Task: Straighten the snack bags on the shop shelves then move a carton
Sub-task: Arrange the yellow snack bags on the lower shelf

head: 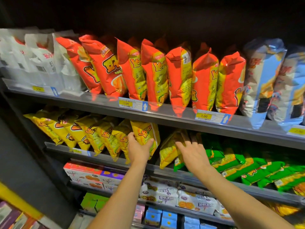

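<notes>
So it can be stood upright on the 2nd shelf, a yellow foil snack bag is clasped by the left grip, w/ right grip spread empty nr a slumped bag.

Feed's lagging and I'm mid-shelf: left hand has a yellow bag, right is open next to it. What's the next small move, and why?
Probably settle the held yellow bag down into line with the yellow row on its left: the left hand grips it lifted forward of that row, beside a gap. The open right hand is at the slumped yellow bag, likely next.
</notes>
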The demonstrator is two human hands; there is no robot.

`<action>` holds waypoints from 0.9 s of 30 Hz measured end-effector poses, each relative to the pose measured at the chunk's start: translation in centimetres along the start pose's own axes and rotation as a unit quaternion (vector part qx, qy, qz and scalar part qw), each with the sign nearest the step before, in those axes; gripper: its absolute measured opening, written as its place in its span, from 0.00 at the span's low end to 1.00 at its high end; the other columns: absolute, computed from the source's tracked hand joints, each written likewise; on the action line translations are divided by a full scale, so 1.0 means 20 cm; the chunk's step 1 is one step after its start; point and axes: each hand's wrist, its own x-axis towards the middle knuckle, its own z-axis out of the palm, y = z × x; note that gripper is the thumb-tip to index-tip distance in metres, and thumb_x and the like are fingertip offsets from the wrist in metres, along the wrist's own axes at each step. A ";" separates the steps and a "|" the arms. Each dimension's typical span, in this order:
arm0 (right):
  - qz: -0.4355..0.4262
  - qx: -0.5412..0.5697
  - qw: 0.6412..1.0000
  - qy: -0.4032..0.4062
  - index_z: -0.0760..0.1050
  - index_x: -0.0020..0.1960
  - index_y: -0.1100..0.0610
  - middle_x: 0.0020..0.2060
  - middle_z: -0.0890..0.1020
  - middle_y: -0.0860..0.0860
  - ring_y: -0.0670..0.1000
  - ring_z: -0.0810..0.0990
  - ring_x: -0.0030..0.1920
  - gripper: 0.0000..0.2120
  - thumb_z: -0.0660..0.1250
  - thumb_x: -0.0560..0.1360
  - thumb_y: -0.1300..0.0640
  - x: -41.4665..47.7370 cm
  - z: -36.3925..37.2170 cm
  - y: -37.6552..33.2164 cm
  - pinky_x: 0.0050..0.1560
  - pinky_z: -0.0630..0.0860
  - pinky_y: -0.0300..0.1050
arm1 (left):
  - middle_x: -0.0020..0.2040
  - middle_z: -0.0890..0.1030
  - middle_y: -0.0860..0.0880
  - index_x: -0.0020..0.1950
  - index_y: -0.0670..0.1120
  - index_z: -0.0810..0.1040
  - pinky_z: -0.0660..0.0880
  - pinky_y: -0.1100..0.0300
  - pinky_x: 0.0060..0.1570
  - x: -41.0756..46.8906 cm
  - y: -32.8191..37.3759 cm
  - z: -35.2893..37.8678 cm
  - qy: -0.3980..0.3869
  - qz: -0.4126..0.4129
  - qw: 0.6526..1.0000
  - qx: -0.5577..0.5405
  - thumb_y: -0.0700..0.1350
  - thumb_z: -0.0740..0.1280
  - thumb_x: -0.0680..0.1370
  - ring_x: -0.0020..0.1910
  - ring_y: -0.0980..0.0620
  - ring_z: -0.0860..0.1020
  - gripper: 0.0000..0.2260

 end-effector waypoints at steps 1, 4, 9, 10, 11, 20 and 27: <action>-0.003 0.007 1.000 0.003 0.62 0.80 0.48 0.62 0.79 0.54 0.61 0.81 0.60 0.31 0.65 0.80 0.63 0.01 0.01 0.00 0.55 0.76 0.55 | 0.60 0.79 0.49 0.70 0.47 0.68 0.77 0.45 0.60 0.01 -0.01 0.02 0.005 -0.001 1.000 0.006 0.49 0.82 0.72 0.58 0.46 0.78 0.33; 0.000 0.002 1.000 -0.009 0.74 0.73 0.48 0.51 0.84 0.54 0.60 0.85 0.47 0.32 0.74 0.71 0.64 0.02 0.02 0.00 0.42 0.79 0.53 | 0.64 0.76 0.44 0.68 0.44 0.70 0.78 0.42 0.60 0.05 -0.04 0.07 0.018 -0.007 0.999 0.033 0.48 0.82 0.71 0.63 0.40 0.77 0.33; 0.007 -0.005 0.999 0.036 0.84 0.57 0.52 0.35 0.83 0.54 0.59 0.81 0.29 0.33 0.84 0.53 0.66 0.05 0.10 0.00 0.25 0.75 0.50 | 0.73 0.70 0.41 0.76 0.41 0.66 0.73 0.44 0.65 0.05 -0.11 0.11 0.021 -0.023 0.997 0.065 0.46 0.81 0.73 0.71 0.38 0.72 0.38; 0.003 0.000 0.999 0.049 0.85 0.56 0.52 0.34 0.82 0.55 0.59 0.81 0.28 0.32 0.84 0.53 0.67 0.05 0.10 0.00 0.25 0.74 0.50 | 0.73 0.70 0.41 0.77 0.41 0.66 0.72 0.45 0.66 0.04 -0.13 0.11 0.018 -0.029 0.997 0.068 0.46 0.82 0.73 0.72 0.38 0.72 0.38; 0.000 0.003 0.998 0.060 0.85 0.55 0.53 0.34 0.82 0.55 0.60 0.80 0.27 0.32 0.84 0.53 0.67 0.04 0.10 0.00 0.24 0.74 0.50 | 0.73 0.70 0.41 0.77 0.41 0.66 0.72 0.45 0.67 0.03 -0.16 0.11 0.015 -0.034 0.997 0.069 0.46 0.82 0.73 0.73 0.39 0.71 0.39; 0.022 0.030 0.991 0.128 0.86 0.56 0.54 0.37 0.83 0.57 0.60 0.80 0.30 0.35 0.85 0.50 0.69 0.00 0.13 0.03 0.27 0.75 0.51 | 0.76 0.69 0.42 0.79 0.41 0.63 0.71 0.43 0.70 0.01 -0.19 0.11 0.008 -0.046 0.997 0.067 0.47 0.82 0.72 0.75 0.39 0.69 0.43; 0.070 0.075 0.981 0.165 0.83 0.60 0.55 0.44 0.81 0.59 0.62 0.79 0.37 0.34 0.84 0.55 0.70 -0.08 0.10 0.08 0.29 0.75 0.52 | 0.78 0.65 0.39 0.81 0.41 0.58 0.72 0.37 0.70 -0.08 -0.18 0.07 0.022 -0.077 0.995 0.063 0.49 0.83 0.71 0.74 0.36 0.70 0.47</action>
